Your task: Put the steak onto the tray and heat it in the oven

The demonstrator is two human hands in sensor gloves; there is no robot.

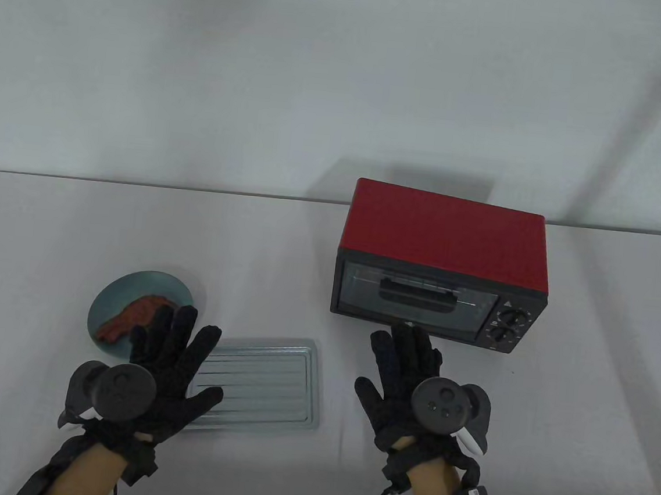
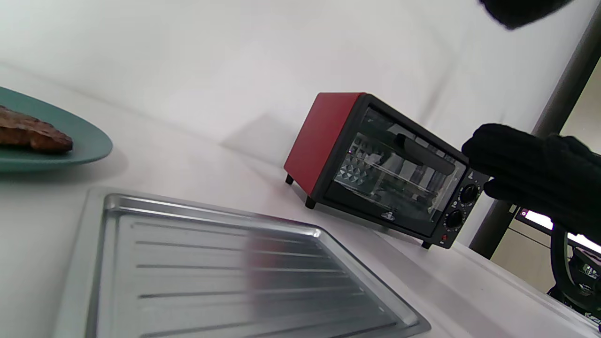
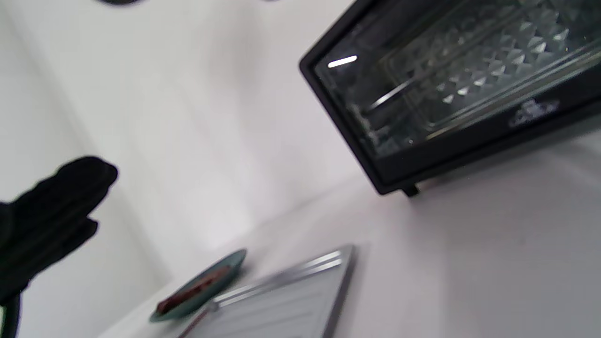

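1. Table view: my left hand (image 1: 164,371) hovers spread and empty; the steak (image 1: 131,317) lies on the plate (image 1: 104,301) just beyond its fingertips, long axis slanting away rightward.
2. My right hand (image 1: 405,383), also spread and empty, is well off, facing the oven (image 1: 443,258); the tray (image 1: 271,382) sits between.

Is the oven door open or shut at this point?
Shut. The oven door sits flush against its front, handle up against the glass, and the left wrist view shows no gap. Neither hand touches it.

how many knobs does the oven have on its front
2. Both sit on the oven's black panel right of the glass door, one above the other: upper knob, lower knob. The left wrist view shows the same two; none seem hidden.
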